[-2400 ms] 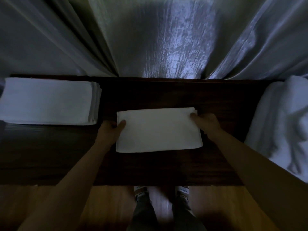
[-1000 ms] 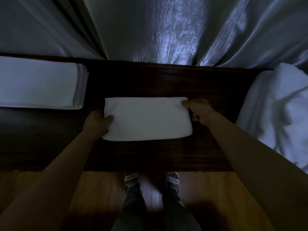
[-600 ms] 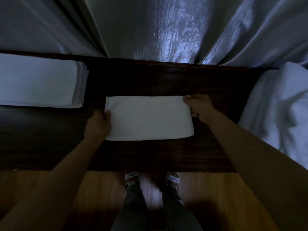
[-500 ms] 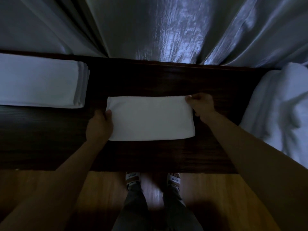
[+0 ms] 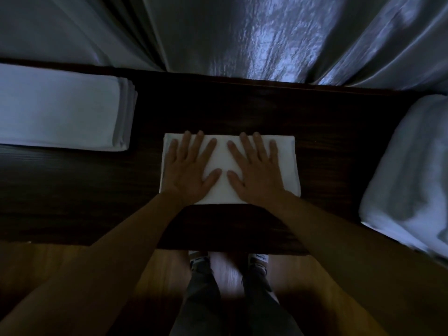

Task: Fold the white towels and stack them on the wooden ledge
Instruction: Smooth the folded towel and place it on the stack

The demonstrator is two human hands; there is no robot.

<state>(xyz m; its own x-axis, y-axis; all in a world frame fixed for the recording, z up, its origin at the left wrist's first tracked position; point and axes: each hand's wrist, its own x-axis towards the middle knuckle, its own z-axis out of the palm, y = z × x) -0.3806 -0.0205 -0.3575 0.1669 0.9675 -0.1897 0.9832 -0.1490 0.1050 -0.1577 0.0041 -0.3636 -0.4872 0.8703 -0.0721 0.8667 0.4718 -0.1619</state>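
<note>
Both the left hand [image 5: 191,169] and right hand [image 5: 254,170] have let go of the folded towel's [image 5: 224,157] ends and now press flat, fingers spread (gripping nothing): fold finished, stacking next.

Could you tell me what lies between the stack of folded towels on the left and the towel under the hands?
Only bare dark ledge separates the stack from the towel, seen in the head view.

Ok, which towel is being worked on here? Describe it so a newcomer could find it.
Start at the dark wooden ledge under the curtain. The towel lies at its middle, folded into a small rectangle. Unlike the stack and the loose pile, both hands press flat on it.
</note>
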